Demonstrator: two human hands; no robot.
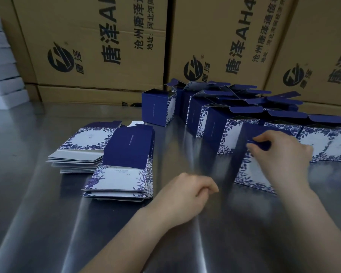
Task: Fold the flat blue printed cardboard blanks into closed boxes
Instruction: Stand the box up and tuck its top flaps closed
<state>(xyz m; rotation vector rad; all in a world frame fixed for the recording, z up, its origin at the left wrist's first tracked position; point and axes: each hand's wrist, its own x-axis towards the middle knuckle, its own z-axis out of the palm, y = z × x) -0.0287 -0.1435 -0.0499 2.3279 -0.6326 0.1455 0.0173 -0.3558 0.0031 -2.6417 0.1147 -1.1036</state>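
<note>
1. My right hand (280, 154) is closed in a pinch on the dark blue flap (259, 145) at the top of the half-formed box (250, 172). That box stands on the desk (47, 223), just in front of the row of formed boxes (213, 129), whose lids stand up.
2. My left hand (187, 194) is loosely curled and grips nothing. It sits to the left of the half-formed box, apart from it.
3. I judge the step in hand to be closing the top. To do it well, I would bring the left hand against the box wall so it cannot slide on the smooth metal. Then I would bend the flap along its crease and tuck its tongue inside the wall without buckling it.
4. The stack of flat blanks (126, 154) lies near on the left, ready for the next pick.
5. The half-formed box is blurred, so I cannot tell whether its bottom is closed or its side flaps are turned in. My right hand covers much of its top, and the frame's right edge cuts off the row.
</note>
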